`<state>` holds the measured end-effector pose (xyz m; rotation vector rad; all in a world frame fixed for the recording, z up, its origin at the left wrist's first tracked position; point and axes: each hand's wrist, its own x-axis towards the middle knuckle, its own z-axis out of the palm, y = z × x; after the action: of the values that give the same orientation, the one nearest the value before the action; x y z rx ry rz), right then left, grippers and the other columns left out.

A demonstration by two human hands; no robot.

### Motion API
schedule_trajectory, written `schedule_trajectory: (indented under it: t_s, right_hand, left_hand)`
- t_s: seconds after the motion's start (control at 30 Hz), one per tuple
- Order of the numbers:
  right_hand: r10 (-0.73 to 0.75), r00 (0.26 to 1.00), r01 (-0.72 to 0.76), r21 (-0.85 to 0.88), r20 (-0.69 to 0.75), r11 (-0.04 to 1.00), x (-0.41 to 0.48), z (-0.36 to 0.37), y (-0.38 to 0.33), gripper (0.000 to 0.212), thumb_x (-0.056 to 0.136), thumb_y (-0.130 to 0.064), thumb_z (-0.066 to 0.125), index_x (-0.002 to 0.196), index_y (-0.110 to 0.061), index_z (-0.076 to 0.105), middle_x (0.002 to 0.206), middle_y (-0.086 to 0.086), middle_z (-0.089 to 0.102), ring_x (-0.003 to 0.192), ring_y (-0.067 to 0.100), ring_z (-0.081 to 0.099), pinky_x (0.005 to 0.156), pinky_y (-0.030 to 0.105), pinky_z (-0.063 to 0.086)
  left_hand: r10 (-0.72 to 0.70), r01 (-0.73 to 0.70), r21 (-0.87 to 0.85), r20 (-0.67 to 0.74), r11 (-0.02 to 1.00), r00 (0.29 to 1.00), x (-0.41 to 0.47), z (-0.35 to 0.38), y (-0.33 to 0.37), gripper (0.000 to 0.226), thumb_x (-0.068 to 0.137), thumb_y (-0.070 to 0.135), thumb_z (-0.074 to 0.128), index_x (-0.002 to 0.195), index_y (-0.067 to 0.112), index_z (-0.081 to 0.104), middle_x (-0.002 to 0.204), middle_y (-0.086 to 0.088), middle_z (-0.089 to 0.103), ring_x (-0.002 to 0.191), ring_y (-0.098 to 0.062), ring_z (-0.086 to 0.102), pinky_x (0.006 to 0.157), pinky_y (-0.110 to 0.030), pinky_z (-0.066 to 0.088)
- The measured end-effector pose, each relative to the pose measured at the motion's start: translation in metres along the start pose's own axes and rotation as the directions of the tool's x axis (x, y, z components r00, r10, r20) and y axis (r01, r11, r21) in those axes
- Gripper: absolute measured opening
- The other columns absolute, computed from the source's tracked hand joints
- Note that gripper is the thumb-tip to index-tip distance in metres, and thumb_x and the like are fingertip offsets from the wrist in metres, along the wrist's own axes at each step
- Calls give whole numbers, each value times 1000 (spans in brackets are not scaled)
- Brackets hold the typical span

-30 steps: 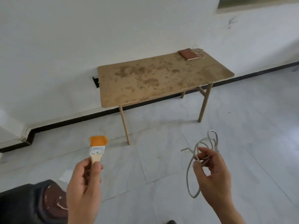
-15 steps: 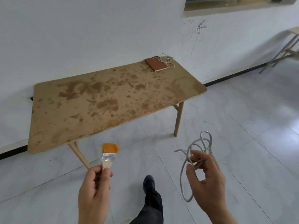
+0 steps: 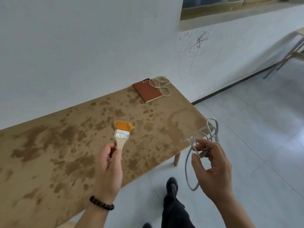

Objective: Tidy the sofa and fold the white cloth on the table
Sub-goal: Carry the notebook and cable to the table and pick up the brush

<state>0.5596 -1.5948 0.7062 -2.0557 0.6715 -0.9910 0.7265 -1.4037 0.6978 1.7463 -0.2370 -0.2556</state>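
Above the stained wall-side table (image 3: 49, 153), left hand (image 3: 110, 168) grips brush (image 3: 122, 134), right hand (image 3: 212, 170) pinches cable (image 3: 186, 168).

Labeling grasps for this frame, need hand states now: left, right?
Left hand: closed, gripping the paintbrush by its wooden handle.
Right hand: closed, pinching the coiled grey cable.

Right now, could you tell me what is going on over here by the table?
A person is at a stained wooden table with both hands full. The left hand grips a small paintbrush by its handle, orange bristles up, over the tabletop. The right hand holds a loose bundle of grey cable just off the table's right end. A brown notebook and a thin pale cord lie at the far corner. No sofa or white cloth is in view.
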Motion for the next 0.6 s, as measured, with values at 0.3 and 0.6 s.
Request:
schedule_trajectory:
  t_s: [0.3,0.6]
  right_hand:
    - [9,972,-16,28,237,999,218,131,119,53,79,2,74,123,-23,57,106,-11,56,90,4,60,79,7,44]
    - [100,963,-172,283,250,943,434,281,199,44,92,-16,46,122,-48,48,125,2,57,98,13,70,82,38,58]
  left_hand:
    - [-215,219,84,-49,972,975,203,121,-32,21,94,16,53,92,35,62,73,13,61,62,0,55,56,-21,44]
    - [-449,476,165,-178,864,876,391,227,-94,19,92,12,53,108,15,64,95,1,67,87,-17,62,75,-29,50]
